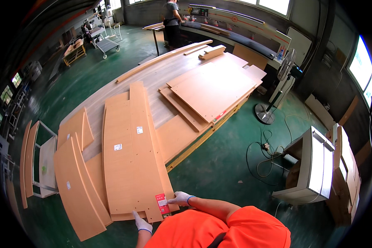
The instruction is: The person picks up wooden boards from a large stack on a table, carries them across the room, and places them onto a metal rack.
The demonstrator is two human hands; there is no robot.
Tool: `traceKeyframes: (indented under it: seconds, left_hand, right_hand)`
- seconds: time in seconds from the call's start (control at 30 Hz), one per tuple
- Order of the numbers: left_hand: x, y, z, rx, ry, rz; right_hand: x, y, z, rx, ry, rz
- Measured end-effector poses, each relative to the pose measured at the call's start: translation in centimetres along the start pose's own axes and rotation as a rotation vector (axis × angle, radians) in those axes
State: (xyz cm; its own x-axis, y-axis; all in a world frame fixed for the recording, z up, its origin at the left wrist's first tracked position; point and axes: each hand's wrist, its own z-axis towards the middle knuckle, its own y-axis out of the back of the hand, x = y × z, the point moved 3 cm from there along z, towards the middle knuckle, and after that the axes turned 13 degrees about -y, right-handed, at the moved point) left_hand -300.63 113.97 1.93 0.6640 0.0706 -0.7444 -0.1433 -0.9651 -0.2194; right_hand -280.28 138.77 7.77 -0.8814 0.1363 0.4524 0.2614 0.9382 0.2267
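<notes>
A stack of long, light-brown wood panels [126,173] lies lengthwise in front of me, with small drilled holes and two white stickers on its top face. At its near end my left hand [143,224], in a white glove, grips the edge, one digit stretched along the wood. My right hand [181,199], gloved too, closes over the near right corner. Its fingertips touch a red-and-white label [162,203] lying there. The undersides of both hands are hidden.
Shorter panels [76,186] lean at the left, beside a white-framed rack [49,165]. More panels [215,89] rest on the table to the right. A pedestal fan [265,113], loose cables [270,155] and a white cabinet [312,165] stand right. A person [171,20] works at the far machine.
</notes>
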Motion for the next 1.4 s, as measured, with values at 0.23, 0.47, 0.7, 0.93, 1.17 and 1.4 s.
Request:
traceKeyframes:
  seconds: [0.23, 0.47, 0.7, 0.93, 1.17, 1.4]
  left_hand:
    - [0.7, -2.4, -0.1, -0.123, -0.19, -0.01]
    - [-0.1, -3.3, -1.1, -0.248, -0.2, -0.099]
    - [-1.1, -4.3, -2.5, -0.455, -0.269, -0.131]
    - [-0.3, -4.9, -1.8, -0.664, -0.375, -0.06]
    - [-0.3, -5.1, -1.7, -0.896, -0.325, 0.276]
    - [0.3, -4.0, -0.7, -0.816, -0.352, 0.14]
  right_hand:
    - [-1.7, 4.6, 1.3, -0.057, 0.072, -0.033]
    - [1.4, 13.1, 5.3, -0.258, 0.167, 0.091]
    - [12.2, 19.3, 12.9, -0.47, 0.212, 0.112]
    - [24.2, 25.7, 19.9, -0.613, 0.335, 0.263]
    - [27.2, 33.0, 31.8, -0.495, 0.218, 0.56]
    - [30.2, 33.0, 32.8, -0.083, 0.11, 0.743]
